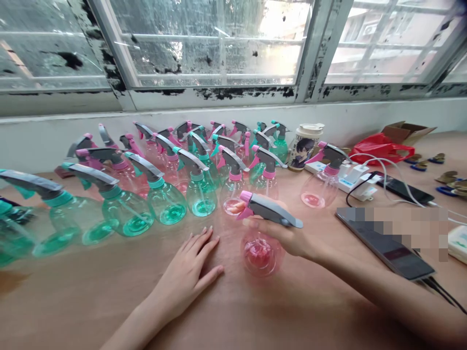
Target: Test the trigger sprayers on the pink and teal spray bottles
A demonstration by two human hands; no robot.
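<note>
My right hand (286,233) is wrapped round the neck of a pink spray bottle (260,260) with a grey and pink trigger head, in the middle of the table. The bottle's base is slightly blurred, and I cannot tell whether it touches the table. My left hand (193,262) lies flat on the wooden table (233,321) with its fingers stretched out, holding nothing. Just beyond its fingertips stands a green spray bottle (202,199). Another pink spray bottle (233,192) stands behind the held one.
Several green and pink spray bottles crowd the left and back. A lone pink spray bottle (319,189) stands right of centre. Behind are a patterned cup (304,148) and a red plastic bag (381,148). A power strip (355,187), phone (386,248) and cables lie right.
</note>
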